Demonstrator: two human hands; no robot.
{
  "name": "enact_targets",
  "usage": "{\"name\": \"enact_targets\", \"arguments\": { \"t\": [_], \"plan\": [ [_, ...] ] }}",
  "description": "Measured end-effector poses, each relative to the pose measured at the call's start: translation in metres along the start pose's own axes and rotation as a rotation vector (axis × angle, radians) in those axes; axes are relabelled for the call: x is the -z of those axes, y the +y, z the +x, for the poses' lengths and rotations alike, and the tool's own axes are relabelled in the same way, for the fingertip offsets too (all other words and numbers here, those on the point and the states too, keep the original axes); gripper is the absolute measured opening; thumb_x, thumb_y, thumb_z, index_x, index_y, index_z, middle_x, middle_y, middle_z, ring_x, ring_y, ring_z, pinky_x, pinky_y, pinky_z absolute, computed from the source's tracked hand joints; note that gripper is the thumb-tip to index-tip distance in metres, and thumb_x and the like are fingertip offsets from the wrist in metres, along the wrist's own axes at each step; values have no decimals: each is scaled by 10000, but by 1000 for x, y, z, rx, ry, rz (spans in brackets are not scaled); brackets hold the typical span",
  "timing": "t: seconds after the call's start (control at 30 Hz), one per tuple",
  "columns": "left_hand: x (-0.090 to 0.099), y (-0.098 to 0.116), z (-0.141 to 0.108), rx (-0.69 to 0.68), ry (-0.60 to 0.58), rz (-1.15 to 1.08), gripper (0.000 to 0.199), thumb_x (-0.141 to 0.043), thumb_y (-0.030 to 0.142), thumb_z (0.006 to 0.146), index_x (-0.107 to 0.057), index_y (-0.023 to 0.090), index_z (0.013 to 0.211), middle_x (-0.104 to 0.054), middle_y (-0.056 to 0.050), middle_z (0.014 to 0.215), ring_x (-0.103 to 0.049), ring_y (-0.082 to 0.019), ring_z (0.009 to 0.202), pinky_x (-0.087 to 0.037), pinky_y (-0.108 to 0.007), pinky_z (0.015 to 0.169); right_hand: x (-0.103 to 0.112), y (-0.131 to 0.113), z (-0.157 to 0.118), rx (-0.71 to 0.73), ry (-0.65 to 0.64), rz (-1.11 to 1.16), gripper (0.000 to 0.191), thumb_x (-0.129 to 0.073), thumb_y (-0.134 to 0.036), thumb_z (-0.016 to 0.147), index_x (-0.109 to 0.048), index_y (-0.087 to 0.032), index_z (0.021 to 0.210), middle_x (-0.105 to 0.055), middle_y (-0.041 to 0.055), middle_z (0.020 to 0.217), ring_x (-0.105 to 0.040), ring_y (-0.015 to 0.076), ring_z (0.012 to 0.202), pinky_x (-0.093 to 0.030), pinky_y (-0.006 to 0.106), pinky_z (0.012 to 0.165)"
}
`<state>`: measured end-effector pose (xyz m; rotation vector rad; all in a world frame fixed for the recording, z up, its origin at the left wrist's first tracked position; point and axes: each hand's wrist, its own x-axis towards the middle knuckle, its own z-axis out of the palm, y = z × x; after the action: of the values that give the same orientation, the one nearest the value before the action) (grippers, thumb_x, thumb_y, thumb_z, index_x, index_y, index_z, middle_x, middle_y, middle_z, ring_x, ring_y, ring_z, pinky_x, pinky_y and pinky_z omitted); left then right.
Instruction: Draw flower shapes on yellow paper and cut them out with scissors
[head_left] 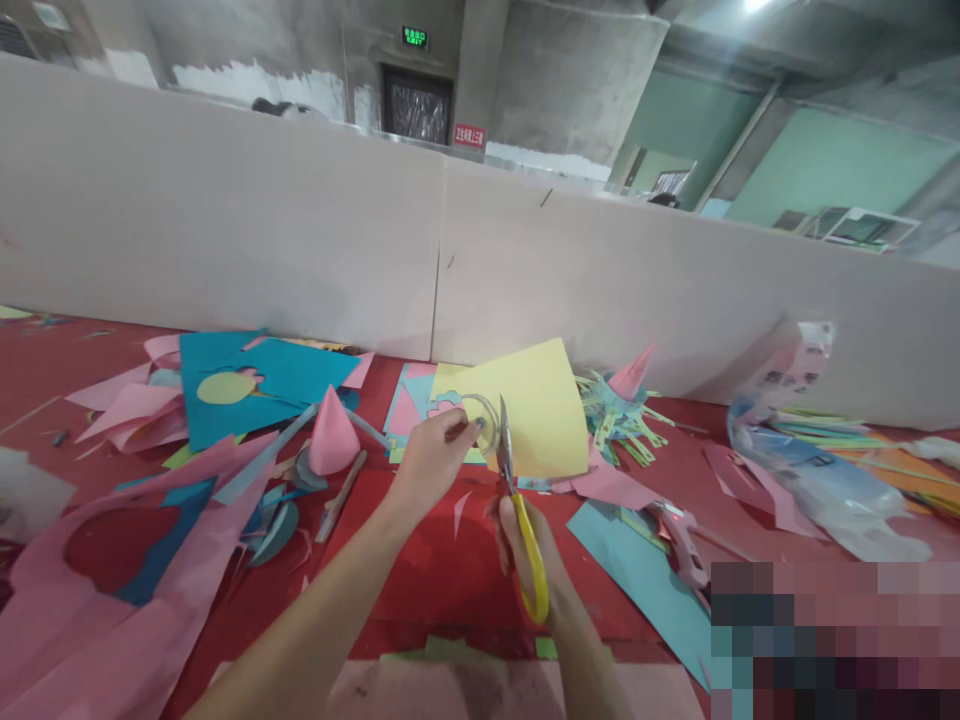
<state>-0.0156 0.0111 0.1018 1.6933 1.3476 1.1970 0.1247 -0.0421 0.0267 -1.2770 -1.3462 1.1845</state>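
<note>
My left hand (439, 455) is closed, thumb and fingers pinching a small pale yellow round piece of paper (489, 425) with a thin curled strip along its edge. In my right hand (525, 535) is a pair of scissors (532, 560) with yellow handles, its blades pointing up beside the round piece. Whether the blades touch the paper I cannot tell. Behind both hands lies a large yellow paper sheet (544, 410). A pink-and-blue paper cutout (446, 403) shows just behind my left hand.
Pink paper cones (334, 432) stand left and right, the right one on shredded strips (622, 425). Blue sheets (285, 380), pink scraps (142, 640), a glue gun (682, 545) and a plastic bag (832, 490) lie on the red table (420, 580). A white partition (300, 230) rises behind.
</note>
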Motion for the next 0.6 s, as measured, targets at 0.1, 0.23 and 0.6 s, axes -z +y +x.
{"name": "enact_targets", "arguments": {
  "t": [0.1,0.23,0.6],
  "plan": [
    [0,-1,1,11,-1,-15,240,-427,319,759,-462,179,567,-473,36,563,-470,-113,585,-344,-217,548,0,2,1,-12,-1,-13,474,-446,-648,711,-512,-180,744,-364,-73,393,-316,71,312,-261,198,310],
    [0,-2,1,7,-11,-28,231,-423,316,758,-476,179,580,-493,31,578,-490,-119,602,-362,-221,570,-1,6,1,-19,-1,-7,464,-426,-648,727,-477,-186,736,-347,-83,386,-307,66,298,-269,192,295],
    [0,-3,1,-8,-3,2,257,-393,322,784,-426,184,570,-442,38,565,-442,-111,575,-324,-226,556,-3,5,0,-6,9,-18,441,-429,-621,746,-462,-183,711,-310,-97,383,-275,50,287,-241,176,289]
  ]
}}
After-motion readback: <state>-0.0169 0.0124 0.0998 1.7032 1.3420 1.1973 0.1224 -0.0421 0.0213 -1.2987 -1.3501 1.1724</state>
